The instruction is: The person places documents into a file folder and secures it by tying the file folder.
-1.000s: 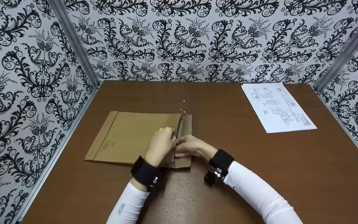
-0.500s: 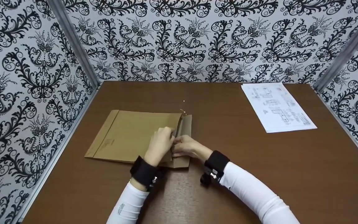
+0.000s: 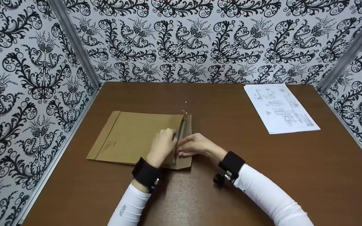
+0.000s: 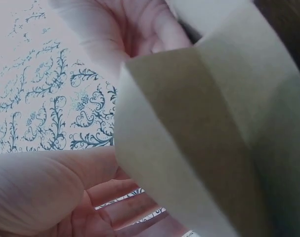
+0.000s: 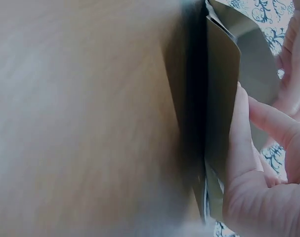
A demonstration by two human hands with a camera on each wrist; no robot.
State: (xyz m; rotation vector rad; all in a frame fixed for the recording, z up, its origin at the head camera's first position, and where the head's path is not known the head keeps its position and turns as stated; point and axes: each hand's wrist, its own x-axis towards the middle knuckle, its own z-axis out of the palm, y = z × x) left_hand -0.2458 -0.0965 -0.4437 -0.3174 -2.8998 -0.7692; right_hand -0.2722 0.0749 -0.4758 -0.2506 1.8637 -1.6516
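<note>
A large brown envelope [image 3: 137,125] lies flat left of the table's middle, its open end and flap [image 3: 185,125] facing right. My left hand [image 3: 163,142] grips the envelope's upper layer at the mouth; in the left wrist view its thumb [image 4: 98,160] rests against the paper edge, with the fingers behind. My right hand [image 3: 198,146] reaches in from the right, thumb and fingers bent together at the mouth beside the left fingertips. In the right wrist view, the right hand's fingers [image 5: 241,133] lie along the folded paper edge. The envelope's inside is mostly hidden.
White sheets with printed technical drawings [image 3: 281,110] lie at the back right of the brown table [image 3: 231,201]. Small shiny bits [image 3: 185,112] show near the flap's far corner. Patterned walls [image 3: 174,40] stand at the back and sides.
My right hand shifts slightly left, then back to the right, its fingers staying at the envelope's mouth. The flap's edge moves a little left. My left hand stays in place.
</note>
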